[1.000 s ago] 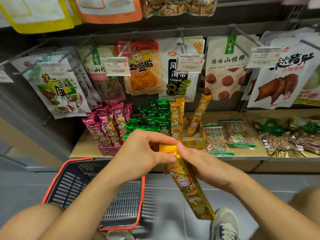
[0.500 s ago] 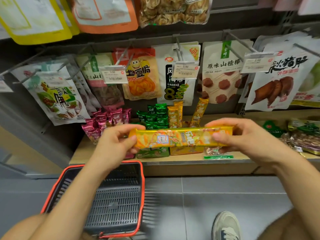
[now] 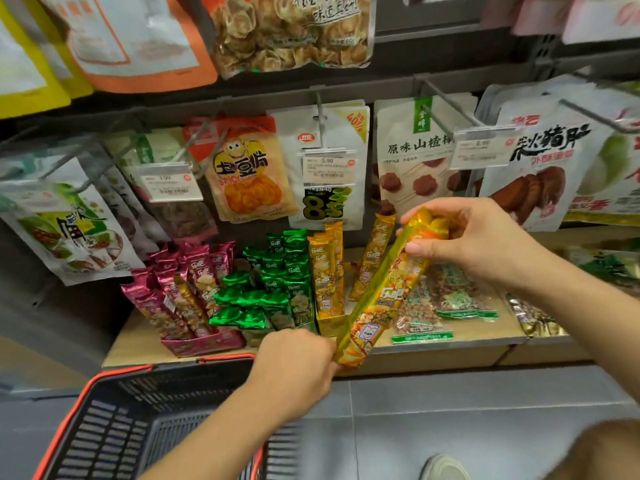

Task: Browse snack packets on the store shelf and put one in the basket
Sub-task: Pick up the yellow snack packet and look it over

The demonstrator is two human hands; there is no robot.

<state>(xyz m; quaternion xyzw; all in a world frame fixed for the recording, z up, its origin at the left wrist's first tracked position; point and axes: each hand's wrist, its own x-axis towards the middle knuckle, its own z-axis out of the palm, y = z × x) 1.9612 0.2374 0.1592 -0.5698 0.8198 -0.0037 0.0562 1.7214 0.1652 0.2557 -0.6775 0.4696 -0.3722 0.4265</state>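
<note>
A long yellow snack packet [image 3: 384, 292] hangs tilted in front of the shelf, its top end up to the right. My right hand [image 3: 485, 244] pinches that top end between thumb and fingers. My left hand [image 3: 294, 368] grips the bottom end, just above the basket's far rim. The dark basket with a red rim [image 3: 138, 427] stands on the floor at lower left, nothing visible inside it.
Display boxes of pink [image 3: 187, 292], green [image 3: 277, 282] and yellow [image 3: 327, 268] packets stand on the wooden shelf [image 3: 446, 344]. Clear bags of nuts [image 3: 453, 299] lie to their right. Hanging packets and price tags [image 3: 329, 166] on hooks fill the wall above. A shoe [image 3: 443, 467] shows at the bottom.
The packet was held level between both hands; now it is tilted, my left hand having dropped toward the basket and my right hand having risen. The view moved closer to the shelf.
</note>
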